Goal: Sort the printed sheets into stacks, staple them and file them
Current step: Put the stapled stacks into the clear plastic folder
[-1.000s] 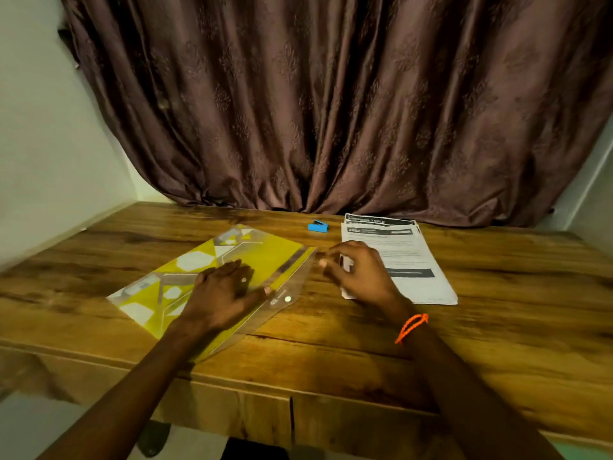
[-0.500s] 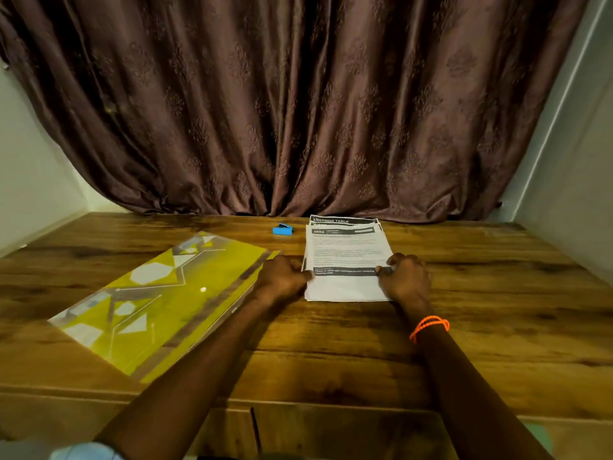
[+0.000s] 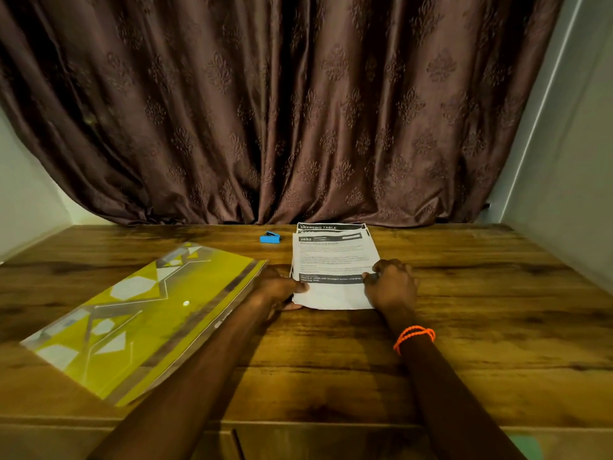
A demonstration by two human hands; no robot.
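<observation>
A stack of printed white sheets (image 3: 335, 260) with black header bars lies on the wooden table (image 3: 497, 310), just right of centre. My left hand (image 3: 278, 290) grips the stack's near left edge, thumb on top and fingers underneath. My right hand (image 3: 393, 285) pinches the near right edge, with an orange string band on that wrist. A yellow plastic folder (image 3: 132, 317) with white shapes lies flat to the left, apart from both hands. A small blue stapler (image 3: 270, 238) sits behind the folder, left of the stack's far end.
A dark brown patterned curtain (image 3: 282, 111) hangs right behind the table's far edge. Pale walls (image 3: 564, 161) close in on both sides. The table's front edge (image 3: 315, 426) runs just below my forearms, with a drawer front under it.
My left hand left the yellow folder and moved right to the stack's left edge. My right hand shifted to the stack's right edge. My view turned right and has steadied since.
</observation>
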